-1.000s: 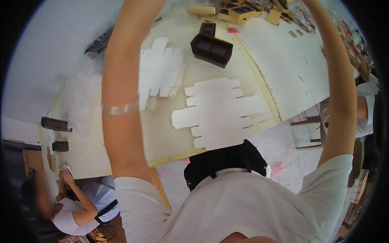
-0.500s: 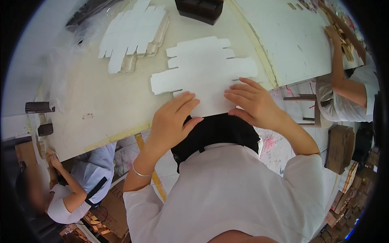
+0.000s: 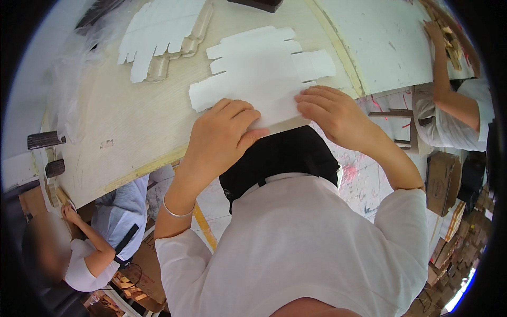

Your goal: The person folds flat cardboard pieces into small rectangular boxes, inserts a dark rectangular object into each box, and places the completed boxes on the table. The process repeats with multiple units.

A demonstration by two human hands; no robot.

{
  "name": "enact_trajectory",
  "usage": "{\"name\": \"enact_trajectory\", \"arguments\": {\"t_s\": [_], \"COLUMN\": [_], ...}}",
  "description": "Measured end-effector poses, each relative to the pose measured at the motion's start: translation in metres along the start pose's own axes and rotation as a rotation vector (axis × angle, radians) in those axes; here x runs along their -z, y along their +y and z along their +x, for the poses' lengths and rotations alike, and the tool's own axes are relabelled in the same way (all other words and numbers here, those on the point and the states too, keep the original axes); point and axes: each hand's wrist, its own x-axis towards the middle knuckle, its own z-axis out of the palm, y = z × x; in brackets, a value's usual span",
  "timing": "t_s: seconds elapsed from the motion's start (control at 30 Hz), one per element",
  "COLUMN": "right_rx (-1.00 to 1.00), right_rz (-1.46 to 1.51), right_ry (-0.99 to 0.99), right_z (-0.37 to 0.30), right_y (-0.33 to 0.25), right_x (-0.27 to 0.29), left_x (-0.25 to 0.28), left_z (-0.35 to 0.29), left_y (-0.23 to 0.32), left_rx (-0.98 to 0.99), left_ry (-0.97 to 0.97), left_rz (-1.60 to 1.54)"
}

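Note:
A flat white cardboard box blank (image 3: 259, 68) with slotted flaps lies in front of me at the table's near edge. My left hand (image 3: 224, 132) is closed on its near left part, fingers curled on top and thumb along the near edge. At the near right, my right hand (image 3: 332, 116) grips the blank with bent fingers beside the right flap; its thumb is mostly hidden. Between my hands, the near strip of card looks shaded and bent. Further left lies a stack of similar blanks (image 3: 163, 26), white on top with brownish card beneath.
A dark tray (image 3: 264, 4) shows at the far edge of view. Clear plastic film (image 3: 74, 84) lies along the table's left side, with dark ribbed blocks (image 3: 45, 140) below it. Co-workers sit at left and right. Cardboard boxes (image 3: 443, 182) stand at right.
My fingers have curled from lying flat to gripping the blank's near edge. The blank sits slightly turned, its near strip bent. The whole view has shifted a little.

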Motion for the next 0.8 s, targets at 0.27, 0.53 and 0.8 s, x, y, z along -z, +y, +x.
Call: {"name": "enact_trajectory", "arguments": {"t_s": [0.27, 0.53, 0.8], "right_rx": [-0.188, -0.035, 0.224], "right_rz": [0.038, -0.248, -0.262], "right_ry": [0.105, 0.118, -0.094], "right_z": [0.012, 0.025, 0.024], "right_y": [0.009, 0.025, 0.029], "right_x": [-0.007, -0.022, -0.013], "left_x": [-0.002, -0.021, -0.013], "left_z": [0.025, 0.017, 0.025], "left_y": [-0.004, -0.014, -0.020], "left_rx": [0.477, -0.090, -0.141], "left_ry": [-0.137, 0.124, 0.002], "left_rz": [-0.293, 0.141, 0.142]}}
